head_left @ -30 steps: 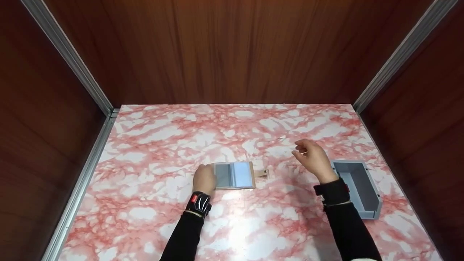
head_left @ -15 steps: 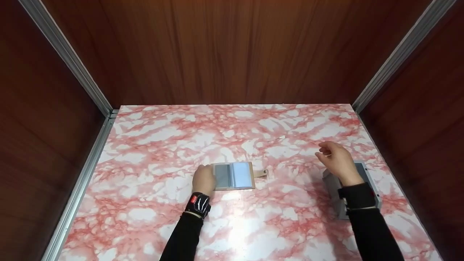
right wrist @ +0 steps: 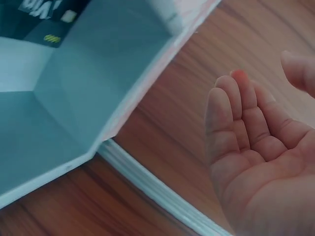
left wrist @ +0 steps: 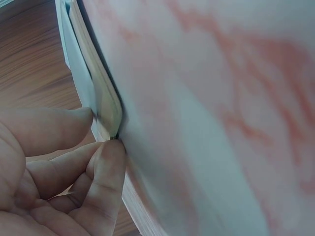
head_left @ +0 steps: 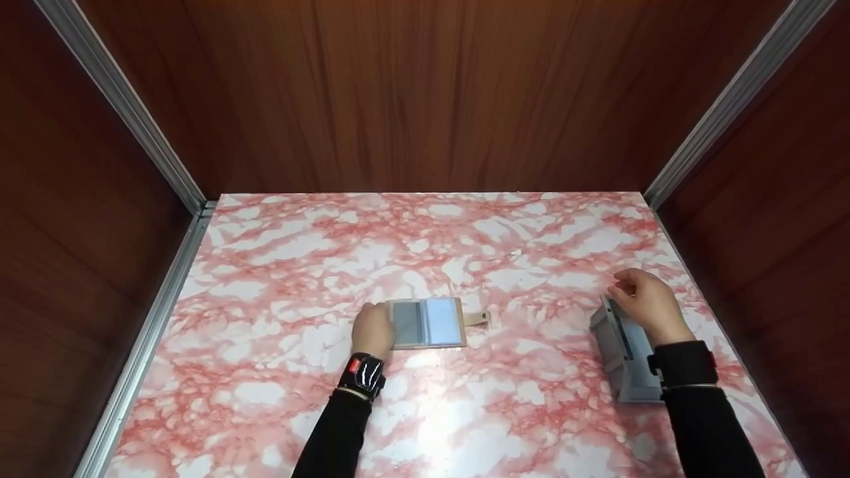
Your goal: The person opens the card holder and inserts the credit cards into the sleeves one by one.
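A tan card holder (head_left: pixel 441 321) lies open on the table, clear sleeves showing and a snap strap sticking out on its right. My left hand (head_left: pixel 372 328) pinches its left edge; in the left wrist view the thumb lies on the upper side and a fingertip (left wrist: pixel 110 152) at the lower edge. Farther right, my right hand (head_left: pixel 647 302) hovers over the far end of a grey bin (head_left: pixel 614 358), holding nothing. Its fingers (right wrist: pixel 224 115) are loosely curled in the right wrist view. A dark card (right wrist: pixel 42 19) with "Vip" lettering shows inside the bin there.
The pink-and-white marbled table (head_left: pixel 265 385) carries the things. Brown wood-grain panels (head_left: pixel 412 99) stand at the back and both sides, with metal rails (head_left: pixel 153 146) along the corners. The bin sits near the table's right edge.
My right hand has moved right, from the table left of the bin to over the bin, and slightly nearer. My left hand and the card holder have stayed in place.
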`<control>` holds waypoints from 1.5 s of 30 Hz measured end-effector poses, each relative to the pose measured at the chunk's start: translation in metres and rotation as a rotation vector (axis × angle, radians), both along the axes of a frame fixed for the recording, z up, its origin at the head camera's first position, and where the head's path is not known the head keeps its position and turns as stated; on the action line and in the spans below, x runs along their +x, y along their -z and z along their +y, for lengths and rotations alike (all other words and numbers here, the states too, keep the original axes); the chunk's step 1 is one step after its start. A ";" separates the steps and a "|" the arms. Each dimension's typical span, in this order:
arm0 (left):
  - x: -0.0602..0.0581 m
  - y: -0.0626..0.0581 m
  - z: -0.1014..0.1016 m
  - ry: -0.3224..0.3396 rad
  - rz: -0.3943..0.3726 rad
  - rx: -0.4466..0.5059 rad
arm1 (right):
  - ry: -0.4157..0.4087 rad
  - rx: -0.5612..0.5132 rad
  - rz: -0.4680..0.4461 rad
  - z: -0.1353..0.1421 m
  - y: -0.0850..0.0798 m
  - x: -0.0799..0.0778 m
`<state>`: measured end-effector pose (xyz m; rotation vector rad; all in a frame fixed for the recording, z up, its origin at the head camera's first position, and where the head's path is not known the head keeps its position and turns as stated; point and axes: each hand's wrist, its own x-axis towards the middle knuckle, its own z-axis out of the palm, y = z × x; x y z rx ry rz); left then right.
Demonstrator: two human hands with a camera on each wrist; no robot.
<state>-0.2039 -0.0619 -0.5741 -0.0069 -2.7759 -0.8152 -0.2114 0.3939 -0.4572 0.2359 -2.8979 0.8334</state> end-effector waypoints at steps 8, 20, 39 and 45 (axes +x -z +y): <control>-0.002 0.004 -0.001 0.022 0.022 -0.019 | 0.014 0.039 -0.078 0.017 0.013 -0.002; -0.001 0.001 -0.001 0.015 0.042 -0.042 | 0.061 0.072 -0.116 0.028 0.029 -0.006; -0.001 0.000 -0.001 0.000 0.009 -0.025 | 0.050 0.120 -0.187 0.036 0.043 0.001; 0.000 -0.001 0.000 0.004 0.020 -0.026 | 0.062 0.165 -0.265 0.040 0.052 0.001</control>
